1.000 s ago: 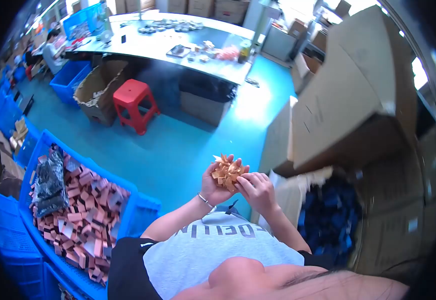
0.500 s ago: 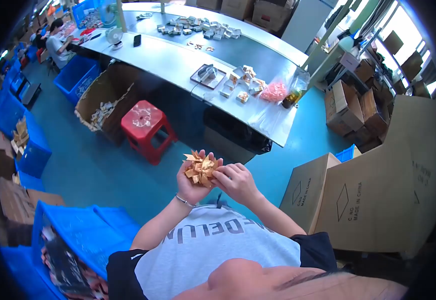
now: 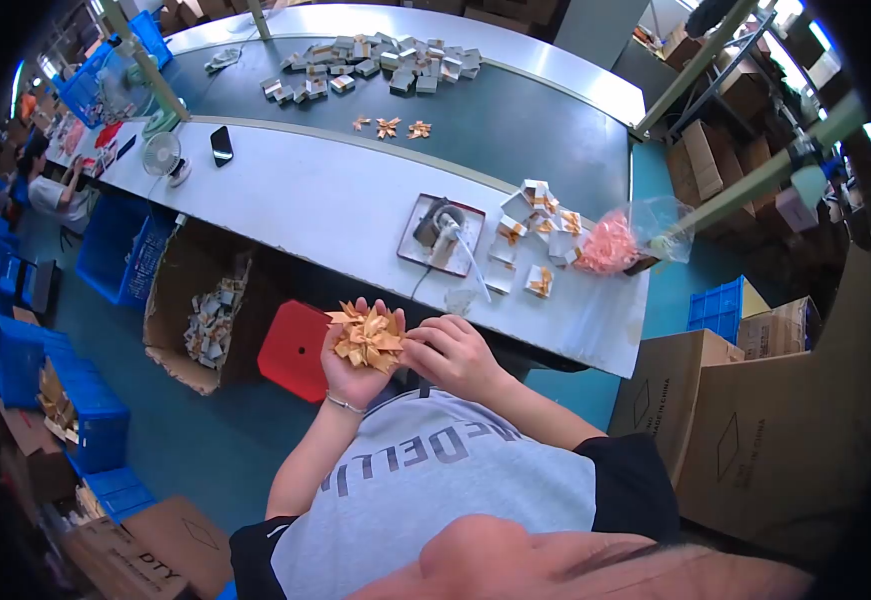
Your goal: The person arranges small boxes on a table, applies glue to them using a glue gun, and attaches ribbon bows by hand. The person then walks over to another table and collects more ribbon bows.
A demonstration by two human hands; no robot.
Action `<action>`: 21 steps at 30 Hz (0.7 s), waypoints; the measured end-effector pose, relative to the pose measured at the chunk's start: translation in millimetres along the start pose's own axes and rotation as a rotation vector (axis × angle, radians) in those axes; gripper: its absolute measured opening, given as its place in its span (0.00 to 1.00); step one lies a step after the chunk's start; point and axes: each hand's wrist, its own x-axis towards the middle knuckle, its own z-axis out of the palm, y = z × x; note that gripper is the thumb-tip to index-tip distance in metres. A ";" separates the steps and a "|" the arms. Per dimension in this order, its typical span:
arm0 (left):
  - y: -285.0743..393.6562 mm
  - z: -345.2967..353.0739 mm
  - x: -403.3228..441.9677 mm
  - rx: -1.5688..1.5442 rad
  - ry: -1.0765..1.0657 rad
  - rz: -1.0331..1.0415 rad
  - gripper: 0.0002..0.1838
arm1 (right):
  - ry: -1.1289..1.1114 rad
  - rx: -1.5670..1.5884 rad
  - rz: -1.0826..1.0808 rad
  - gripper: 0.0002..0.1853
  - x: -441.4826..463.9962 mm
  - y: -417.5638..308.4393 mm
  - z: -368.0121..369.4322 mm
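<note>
A heap of gold ribbon bows (image 3: 368,338) lies in my left hand (image 3: 354,378), which is cupped palm up around it. The fingers of my right hand (image 3: 453,357) are bent together at the heap's right edge, pinching a bow there. On the workbench (image 3: 326,180) ahead are small white boxes with gold bows (image 3: 541,281), near a square tray (image 3: 441,236) that holds a small device. Farther back, three loose bows (image 3: 388,127) lie before many small grey-white boxes (image 3: 426,62).
A red stool (image 3: 296,352) and a carton of small boxes (image 3: 181,335) stand at the bench's near side. Large cartons (image 3: 746,440) are at right, blue crates (image 3: 91,400) at left. Another person (image 3: 56,195) sits at the far left. A bag of pink pieces (image 3: 611,243) lies on the bench.
The view has swung and come closer to the bench, and the crate of pink pieces has left it. Both hands have stayed together at the bows.
</note>
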 end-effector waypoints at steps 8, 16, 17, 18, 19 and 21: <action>145.5 39.5 137.5 0.148 0.059 -0.038 0.22 | -0.036 0.028 0.164 0.11 83.6 86.1 59.2; 309.0 10.8 309.5 0.277 0.222 -0.206 0.22 | -0.030 -0.130 0.541 0.11 142.9 188.3 164.0; 333.0 5.7 336.1 0.279 0.217 -0.253 0.22 | -0.028 -0.164 0.576 0.11 161.3 209.8 182.4; 356.3 2.0 364.2 0.280 0.212 -0.302 0.22 | -0.043 -0.184 0.613 0.12 177.1 233.3 203.2; 380.7 -4.3 389.7 0.273 0.222 -0.353 0.23 | -0.021 -0.188 0.673 0.13 192.6 257.5 228.0; 420.2 -16.0 444.2 0.330 0.236 -0.456 0.23 | -0.009 -0.199 0.805 0.17 211.1 301.2 265.2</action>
